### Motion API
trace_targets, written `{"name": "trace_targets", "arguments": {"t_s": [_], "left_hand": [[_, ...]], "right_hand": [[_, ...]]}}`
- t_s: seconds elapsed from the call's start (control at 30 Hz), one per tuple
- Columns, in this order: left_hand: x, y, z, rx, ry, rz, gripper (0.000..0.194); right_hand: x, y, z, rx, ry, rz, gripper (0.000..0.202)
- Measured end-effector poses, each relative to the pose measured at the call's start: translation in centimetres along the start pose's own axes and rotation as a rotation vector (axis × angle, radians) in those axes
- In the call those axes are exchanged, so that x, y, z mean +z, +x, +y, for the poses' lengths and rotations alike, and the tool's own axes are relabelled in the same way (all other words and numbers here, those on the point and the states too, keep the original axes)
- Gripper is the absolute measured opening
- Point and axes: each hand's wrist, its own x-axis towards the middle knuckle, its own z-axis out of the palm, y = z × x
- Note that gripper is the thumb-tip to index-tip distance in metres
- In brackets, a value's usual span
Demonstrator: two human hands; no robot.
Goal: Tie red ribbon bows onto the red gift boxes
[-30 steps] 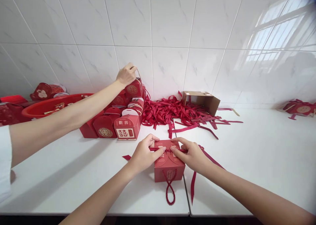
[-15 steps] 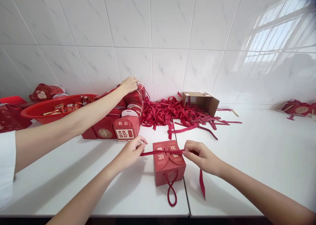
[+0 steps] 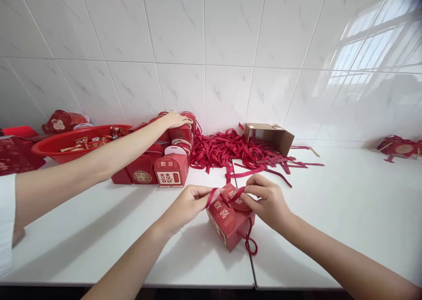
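A red gift box (image 3: 231, 221) with gold lettering stands turned at an angle near the table's front edge, a twisted red cord handle (image 3: 251, 240) hanging from its right side. Across its lid runs a dark red ribbon (image 3: 237, 195). My left hand (image 3: 189, 205) pinches a loop of the ribbon at the lid's left side. At the lid's right, my right hand (image 3: 267, 199) has the other part of the ribbon between thumb and fingers.
Another person's hand (image 3: 176, 120) rests on stacked red boxes (image 3: 171, 170) at left. Beside them is a red basin (image 3: 49, 146) of wrapped sweets. Behind lie a heap of red ribbons (image 3: 217, 153) and an open cardboard box (image 3: 283, 142). A red box (image 3: 400, 146) lies far right.
The gift box has turned, its cord handle swinging right. My hands have come closer together over the lid, and the ribbon now bends into loops. The other person's hand has lowered onto the stack.
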Motion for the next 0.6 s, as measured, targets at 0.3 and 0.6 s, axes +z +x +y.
{"name": "trace_targets", "arguments": {"t_s": [0.3, 0.6], "left_hand": [[3.1, -0.6, -1.6, 0.317, 0.550, 0.215, 0.035], [2.5, -0.7, -2.6, 0.513, 0.598, 0.188, 0.030]], "right_hand": [[1.2, 0.8, -2.6, 0.397, 0.370, -0.261, 0.019], [0.8, 1.5, -1.9, 0.494, 0.499, -0.455, 0.007]]}}
